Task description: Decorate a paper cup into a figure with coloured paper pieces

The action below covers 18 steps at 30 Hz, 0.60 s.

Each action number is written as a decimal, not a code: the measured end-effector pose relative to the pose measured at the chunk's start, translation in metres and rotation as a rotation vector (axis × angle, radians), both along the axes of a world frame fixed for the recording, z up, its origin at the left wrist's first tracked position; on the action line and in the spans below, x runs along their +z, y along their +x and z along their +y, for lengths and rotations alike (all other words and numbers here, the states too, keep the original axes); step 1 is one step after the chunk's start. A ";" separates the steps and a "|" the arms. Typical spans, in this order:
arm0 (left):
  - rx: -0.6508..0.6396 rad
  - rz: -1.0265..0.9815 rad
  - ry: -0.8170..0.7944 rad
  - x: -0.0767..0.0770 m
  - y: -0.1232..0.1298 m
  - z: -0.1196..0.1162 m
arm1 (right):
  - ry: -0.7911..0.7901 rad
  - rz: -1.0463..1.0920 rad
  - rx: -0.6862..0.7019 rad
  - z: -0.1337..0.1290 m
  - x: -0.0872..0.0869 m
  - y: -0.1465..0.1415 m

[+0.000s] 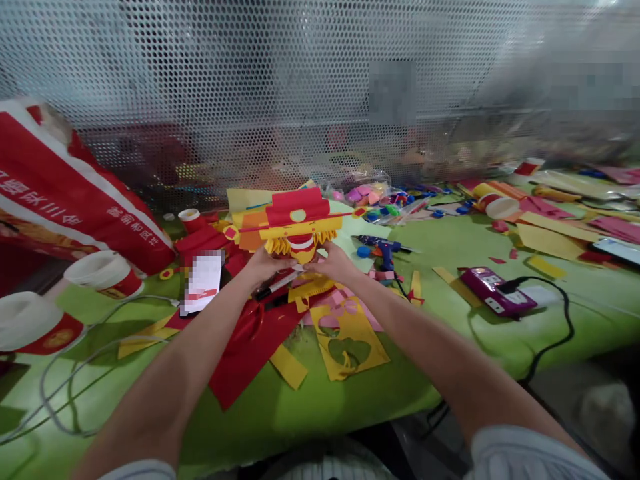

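Note:
A red and yellow paper figure (pixel 300 222) stands upright over the middle of the table, with a wide hat-like top and fringed yellow sides. My left hand (pixel 267 265) grips its lower left side, fingers bent round the base. On the other side my right hand (pixel 334 262) holds the lower right edge. Some fingertips are hidden behind the figure. Just below the hands lie a dark pen (pixel 280 283), red paper (pixel 255 360) and a yellow sheet with cut-out holes (pixel 373 347).
Paper cups (pixel 107 273), a phone (pixel 203 283) and a large red bag (pixel 65 180) are at the left. A blue glue gun (pixel 386 253), a purple power strip (pixel 495 292) with a black cable, and paper scraps (pixel 547 240) lie right. Behind rises a perforated metal screen (pixel 300 80).

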<state>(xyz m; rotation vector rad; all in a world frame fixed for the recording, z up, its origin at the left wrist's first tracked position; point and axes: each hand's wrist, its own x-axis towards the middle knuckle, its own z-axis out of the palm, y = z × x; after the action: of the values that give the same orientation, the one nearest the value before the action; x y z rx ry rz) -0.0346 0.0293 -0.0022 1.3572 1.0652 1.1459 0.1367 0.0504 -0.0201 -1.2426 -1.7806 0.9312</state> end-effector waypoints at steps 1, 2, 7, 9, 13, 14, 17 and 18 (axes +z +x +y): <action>0.001 0.002 0.001 0.000 -0.002 0.004 | -0.006 0.000 -0.015 0.004 -0.002 -0.002; 0.003 0.004 0.004 -0.001 -0.005 0.008 | -0.011 -0.008 -0.024 0.008 -0.004 -0.005; 0.082 0.044 -0.003 -0.011 -0.016 0.023 | 0.001 -0.164 0.003 0.026 -0.010 -0.014; 0.110 0.064 -0.022 -0.017 -0.019 0.026 | 0.006 -0.225 0.022 0.031 -0.011 -0.016; 0.120 0.078 -0.054 -0.022 -0.021 0.030 | -0.011 -0.300 0.024 0.034 -0.014 -0.016; 0.120 0.081 -0.061 -0.022 -0.022 0.030 | -0.016 -0.317 0.024 0.035 -0.015 -0.016; 0.139 0.092 -0.086 -0.021 -0.023 0.029 | -0.031 -0.357 0.035 0.035 -0.017 -0.013; 0.156 0.098 -0.098 -0.021 -0.024 0.029 | -0.033 -0.369 0.043 0.035 -0.017 -0.012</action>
<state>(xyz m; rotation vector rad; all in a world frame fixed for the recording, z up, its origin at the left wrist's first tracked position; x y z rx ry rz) -0.0587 0.0582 -0.0229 1.2823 1.2999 1.1333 0.1246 0.0855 -0.0372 -1.4761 -2.0888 0.7945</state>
